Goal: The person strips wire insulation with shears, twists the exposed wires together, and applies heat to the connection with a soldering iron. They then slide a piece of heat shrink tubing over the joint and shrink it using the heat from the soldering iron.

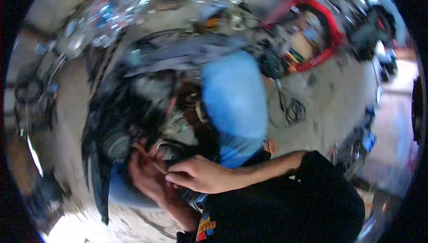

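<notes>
Both of my hands meet low in the middle of the head view, in front of a dark machine (138, 105) with black plastic panels, whose kind I cannot make out. My left hand (149, 176) has its fingers curled in at the machine's open part, close to a thin orange piece (140, 147). Across it comes my right hand (199, 174), thumb and fingers pinched together against the left fingers. A thin pale piece (159, 168) shows between the hands. Motion blur hides what exactly they grip. A round grey part (117, 146) sits just left of them.
My blue-jeaned knee (234, 96) is beside the machine. A red ring-shaped object (332, 33) lies on the floor at upper right, with a coil of black cable (294, 111) below it. Clear plastic bags (107, 18) and scattered parts lie at the upper left.
</notes>
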Demonstrator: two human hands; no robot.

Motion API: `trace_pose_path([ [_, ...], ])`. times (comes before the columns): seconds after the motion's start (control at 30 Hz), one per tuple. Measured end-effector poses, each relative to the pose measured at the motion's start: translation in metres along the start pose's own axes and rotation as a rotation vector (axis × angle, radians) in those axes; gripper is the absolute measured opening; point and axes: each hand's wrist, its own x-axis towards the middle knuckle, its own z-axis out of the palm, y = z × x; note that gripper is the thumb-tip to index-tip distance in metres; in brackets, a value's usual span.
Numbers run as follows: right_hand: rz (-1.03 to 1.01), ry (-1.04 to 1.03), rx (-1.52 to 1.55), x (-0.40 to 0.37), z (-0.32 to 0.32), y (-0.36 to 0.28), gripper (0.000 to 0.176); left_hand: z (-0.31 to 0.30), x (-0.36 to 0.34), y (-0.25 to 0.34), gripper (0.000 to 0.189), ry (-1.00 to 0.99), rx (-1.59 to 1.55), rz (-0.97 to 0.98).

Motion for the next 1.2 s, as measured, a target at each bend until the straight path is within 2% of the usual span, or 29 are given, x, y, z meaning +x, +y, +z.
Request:
trace_pose_path([
  [0.07, -0.082, 0.106, -0.189, -0.006, -0.002, 0.011, 0.03, 0.008, -0.006, 0.012, 0.031, -0.002, 0.03, 0.023],
  [0.17, -0.276, 0.375, -0.254, -0.033, 0.007, 0.02, 0.024, -0.01, 0.004, 0.014, 0.025, -0.177, -0.035, -0.097],
  [0.23, -0.501, 0.513, -0.287, -0.053, -0.018, 0.015, 0.019, 0.007, -0.005, 0.013, 0.022, -0.012, 0.07, -0.05],
  [0.27, -0.541, 0.601, -0.257, -0.071, -0.037, 0.022, 0.016, 0.014, -0.007, 0.012, 0.02, 0.073, 0.122, -0.023],
  [0.3, -0.581, 0.689, -0.229, -0.09, -0.056, 0.03, 0.013, 0.0, -0.001, 0.008, 0.019, -0.041, 0.044, -0.013],
  [0.37, -0.235, 1.09, -0.036, -0.143, -0.079, 0.062, 0.012, -0.007, -0.001, 0.006, 0.019, -0.062, 0.08, 0.014],
  [0.4, 0.089, 1.255, -0.082, -0.155, -0.099, 0.072, 0.015, -0.009, -0.001, 0.006, 0.019, -0.068, 0.095, 0.043],
  [0.43, 0.271, 1.326, -0.141, -0.168, -0.114, 0.104, 0.016, -0.013, 0.001, 0.002, 0.019, -0.029, 0.111, 0.067],
  [0.47, 0.388, 1.246, -0.44, -0.205, -0.122, 0.182, 0.021, -0.02, 0.003, -0.002, 0.025, 0.024, 0.123, 0.11],
  [0.5, 0.526, 1.128, -0.542, -0.241, -0.116, 0.244, 0.027, -0.034, 0.004, -0.001, 0.034, -0.17, 0.024, 0.054],
  [0.53, 0.635, 0.925, -0.77, -0.277, -0.109, 0.303, 0.032, -0.014, -0.009, -0.016, 0.033, 0.025, 0.51, 0.341],
  [0.57, 0.478, 0.646, -1.143, -0.306, -0.097, 0.358, 0.023, 0.002, -0.012, -0.011, 0.022, 0.141, 0.319, 0.198],
  [0.6, 0.5, 0.723, -0.936, -0.316, -0.085, 0.388, 0.029, 0.018, -0.014, -0.007, 0.015, 0.278, 0.105, 0.081],
  [0.63, 0.506, 0.813, -0.722, -0.326, -0.075, 0.418, 0.035, 0.009, -0.01, -0.011, 0.016, 0.149, 0.103, 0.072],
  [0.67, 0.502, 0.908, -0.52, -0.335, -0.065, 0.447, 0.041, 0.015, -0.013, -0.01, 0.017, 0.126, 0.063, 0.085],
  [0.73, 0.711, 1.013, -0.227, -0.334, -0.054, 0.448, 0.041, 0.016, -0.009, -0.01, 0.017, 0.082, 0.026, 0.069],
  [0.83, 0.848, 0.995, -0.151, -0.33, -0.047, 0.445, 0.042, 0.027, -0.008, -0.003, 0.016, 0.17, 0.023, 0.02],
  [0.93, 0.896, 0.969, -0.116, -0.34, -0.048, 0.443, 0.042, 0.02, -0.006, -0.01, 0.017, 0.125, -0.068, 0.045],
  [1.03, 0.884, 0.951, -0.088, -0.362, -0.049, 0.445, 0.043, 0.02, -0.004, -0.01, 0.017, 0.172, -0.062, -0.005],
  [1.1, 0.836, 0.94, -0.07, -0.388, -0.053, 0.453, 0.043, 0.016, -0.003, -0.006, 0.018, 0.12, -0.016, 0.008],
  [1.2, 0.592, 0.935, 0.003, -0.452, -0.067, 0.486, 0.044, 0.009, -0.001, -0.004, 0.017, 0.054, 0.06, 0.047],
])
